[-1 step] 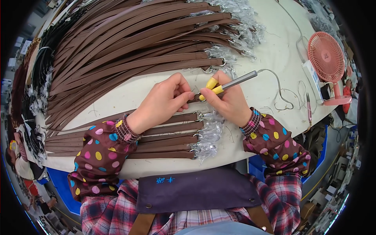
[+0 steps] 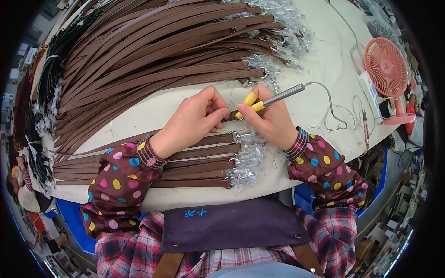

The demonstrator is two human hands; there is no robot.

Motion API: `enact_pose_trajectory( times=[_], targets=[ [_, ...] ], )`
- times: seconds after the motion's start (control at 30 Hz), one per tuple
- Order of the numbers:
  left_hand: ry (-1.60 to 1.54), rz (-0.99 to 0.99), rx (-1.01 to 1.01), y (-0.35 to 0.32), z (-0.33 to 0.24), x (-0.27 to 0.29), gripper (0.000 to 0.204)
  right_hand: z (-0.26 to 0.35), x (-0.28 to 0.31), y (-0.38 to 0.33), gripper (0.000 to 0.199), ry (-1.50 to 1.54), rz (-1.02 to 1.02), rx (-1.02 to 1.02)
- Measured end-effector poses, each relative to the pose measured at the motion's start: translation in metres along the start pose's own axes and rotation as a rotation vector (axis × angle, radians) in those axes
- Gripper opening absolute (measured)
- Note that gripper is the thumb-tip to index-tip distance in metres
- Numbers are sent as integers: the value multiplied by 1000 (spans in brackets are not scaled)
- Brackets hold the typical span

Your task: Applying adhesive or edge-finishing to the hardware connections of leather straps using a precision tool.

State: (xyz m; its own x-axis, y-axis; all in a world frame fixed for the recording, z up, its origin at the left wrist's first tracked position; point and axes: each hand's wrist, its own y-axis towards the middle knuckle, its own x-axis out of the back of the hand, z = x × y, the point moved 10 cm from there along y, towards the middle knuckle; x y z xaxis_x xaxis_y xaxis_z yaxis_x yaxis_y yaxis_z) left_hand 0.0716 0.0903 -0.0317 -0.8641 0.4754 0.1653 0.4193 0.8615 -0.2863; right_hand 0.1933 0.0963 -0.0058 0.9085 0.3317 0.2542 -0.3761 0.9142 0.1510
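Head view: left hand [image 2: 197,114] pinches a flat brown leathery strap [image 2: 231,116], mid-clock; right hand [image 2: 274,119], three o'clock, holds a silver metal pen-shaped tool [image 2: 283,95] — likely working the strap; next, keep steady.

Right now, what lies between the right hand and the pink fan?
A grey cable, a slim pointed tool and a white box, in the head view.

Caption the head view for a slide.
Left hand holds a brown strap; right hand holds a corded tool; more straps lie beyond.
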Motion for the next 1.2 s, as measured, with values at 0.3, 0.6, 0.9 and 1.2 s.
enact_pose_trajectory(
  times=[0.3,0.6,0.9,1.2],
  targets=[
    [-7,8,5,0,0,-2,17,0,0,0,25,-17,5,24],
    [-1,1,-4,-1,-2,-2,17,3,1,-1,25,-37,-7,44],
    [1,-3,-12,0,-2,-1,16,4,0,0,25,-54,-1,51],
    [0,-6,-6,-1,-3,-1,16,6,0,0,25,-73,4,47]
  ],
)
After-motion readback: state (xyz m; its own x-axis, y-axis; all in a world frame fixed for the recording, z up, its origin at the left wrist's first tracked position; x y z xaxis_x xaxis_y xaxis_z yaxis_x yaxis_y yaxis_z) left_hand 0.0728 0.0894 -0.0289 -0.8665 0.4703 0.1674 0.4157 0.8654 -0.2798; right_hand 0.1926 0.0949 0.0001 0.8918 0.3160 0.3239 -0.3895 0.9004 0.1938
